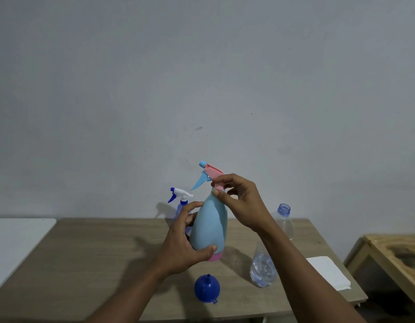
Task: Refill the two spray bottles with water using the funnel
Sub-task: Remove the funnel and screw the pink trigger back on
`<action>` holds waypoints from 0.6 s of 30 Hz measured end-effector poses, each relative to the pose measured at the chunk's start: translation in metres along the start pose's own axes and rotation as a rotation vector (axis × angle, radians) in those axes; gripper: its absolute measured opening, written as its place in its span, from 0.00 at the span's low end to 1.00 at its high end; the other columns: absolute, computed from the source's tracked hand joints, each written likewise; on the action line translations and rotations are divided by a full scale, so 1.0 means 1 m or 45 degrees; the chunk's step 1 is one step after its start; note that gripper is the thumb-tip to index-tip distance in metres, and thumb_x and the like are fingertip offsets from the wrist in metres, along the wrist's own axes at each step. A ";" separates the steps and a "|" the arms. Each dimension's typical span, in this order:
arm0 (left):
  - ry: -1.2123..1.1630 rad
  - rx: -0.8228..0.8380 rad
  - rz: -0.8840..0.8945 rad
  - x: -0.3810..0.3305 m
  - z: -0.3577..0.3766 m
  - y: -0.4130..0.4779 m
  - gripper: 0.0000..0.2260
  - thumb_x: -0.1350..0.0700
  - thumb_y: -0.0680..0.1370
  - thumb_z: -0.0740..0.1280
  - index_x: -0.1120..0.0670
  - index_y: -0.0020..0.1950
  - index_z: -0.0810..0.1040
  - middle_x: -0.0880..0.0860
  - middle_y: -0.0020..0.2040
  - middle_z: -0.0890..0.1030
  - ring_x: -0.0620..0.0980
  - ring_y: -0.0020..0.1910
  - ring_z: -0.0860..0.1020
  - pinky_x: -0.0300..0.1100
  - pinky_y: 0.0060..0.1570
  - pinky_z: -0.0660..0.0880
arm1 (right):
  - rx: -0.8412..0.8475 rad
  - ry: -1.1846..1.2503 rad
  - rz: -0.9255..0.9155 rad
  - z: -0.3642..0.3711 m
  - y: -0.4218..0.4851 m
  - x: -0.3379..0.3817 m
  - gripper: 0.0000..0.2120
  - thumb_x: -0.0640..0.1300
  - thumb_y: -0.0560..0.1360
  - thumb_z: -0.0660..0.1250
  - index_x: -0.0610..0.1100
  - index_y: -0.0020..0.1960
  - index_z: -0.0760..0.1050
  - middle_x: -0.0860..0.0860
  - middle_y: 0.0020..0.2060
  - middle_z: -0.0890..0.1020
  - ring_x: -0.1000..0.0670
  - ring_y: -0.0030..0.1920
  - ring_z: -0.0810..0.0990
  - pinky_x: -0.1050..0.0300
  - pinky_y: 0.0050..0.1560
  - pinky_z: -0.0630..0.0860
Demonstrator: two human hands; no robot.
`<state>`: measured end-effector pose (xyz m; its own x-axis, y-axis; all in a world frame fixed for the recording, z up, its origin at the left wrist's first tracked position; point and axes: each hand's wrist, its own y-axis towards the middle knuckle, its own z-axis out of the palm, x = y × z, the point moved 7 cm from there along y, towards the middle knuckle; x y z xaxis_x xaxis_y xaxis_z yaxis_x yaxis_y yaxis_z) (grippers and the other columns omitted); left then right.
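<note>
Teal bottle (210,226): steadied by left hand (183,243); right hand (241,201) pinching pink collar (219,187), likely unscrewing; funnel (207,287) near.

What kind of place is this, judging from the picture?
Probably a plain room at home or a small workroom, though I cannot be sure. It has a bare grey wall, a simple wooden table pushed against it, and a rough wooden bench to the right.

We see a matt light-blue plastic spray bottle (210,226) with a pink plastic trigger head (213,173), a glossy blue plastic funnel (207,288), a clear shiny plastic water bottle (263,270), white paper (328,271), and a matt wood-grain table (97,259).
</note>
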<state>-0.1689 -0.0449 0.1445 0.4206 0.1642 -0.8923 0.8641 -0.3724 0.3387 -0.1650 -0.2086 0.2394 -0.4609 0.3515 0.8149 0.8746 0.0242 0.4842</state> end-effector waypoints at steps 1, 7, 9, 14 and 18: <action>0.005 -0.002 0.000 0.000 0.000 -0.001 0.45 0.51 0.62 0.83 0.37 0.72 0.61 0.46 0.66 0.74 0.50 0.63 0.76 0.48 0.50 0.82 | 0.016 0.024 0.014 -0.001 -0.001 -0.002 0.09 0.38 0.77 0.71 0.47 0.55 0.82 0.55 0.53 0.85 0.51 0.54 0.83 0.43 0.57 0.79; 0.010 -0.025 0.012 -0.001 -0.001 0.002 0.44 0.52 0.62 0.83 0.39 0.71 0.63 0.46 0.65 0.75 0.51 0.62 0.77 0.50 0.51 0.82 | -0.002 0.168 0.035 -0.001 0.001 0.000 0.12 0.35 0.73 0.74 0.44 0.55 0.83 0.49 0.50 0.85 0.47 0.48 0.82 0.39 0.55 0.80; 0.004 -0.021 0.001 0.000 0.000 0.001 0.44 0.52 0.62 0.83 0.38 0.71 0.62 0.46 0.65 0.75 0.51 0.62 0.77 0.49 0.51 0.82 | -0.026 0.102 0.018 0.001 0.001 0.001 0.11 0.36 0.73 0.75 0.43 0.54 0.82 0.52 0.49 0.85 0.47 0.46 0.82 0.39 0.53 0.79; -0.026 -0.009 0.005 -0.001 0.001 0.000 0.43 0.55 0.63 0.83 0.36 0.70 0.64 0.45 0.65 0.75 0.49 0.62 0.77 0.46 0.49 0.82 | 0.078 0.200 0.063 -0.001 -0.004 -0.004 0.14 0.34 0.77 0.69 0.46 0.61 0.81 0.48 0.56 0.85 0.46 0.59 0.82 0.46 0.64 0.78; -0.026 -0.019 0.000 -0.001 0.001 0.002 0.43 0.54 0.62 0.83 0.37 0.70 0.63 0.48 0.64 0.75 0.51 0.61 0.78 0.46 0.49 0.82 | -0.035 0.139 0.040 -0.001 -0.001 0.002 0.14 0.35 0.73 0.74 0.46 0.57 0.83 0.50 0.49 0.85 0.47 0.48 0.82 0.42 0.55 0.80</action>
<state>-0.1677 -0.0464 0.1460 0.4147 0.1452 -0.8983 0.8682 -0.3586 0.3428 -0.1668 -0.2085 0.2413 -0.4481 0.2480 0.8589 0.8852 -0.0113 0.4651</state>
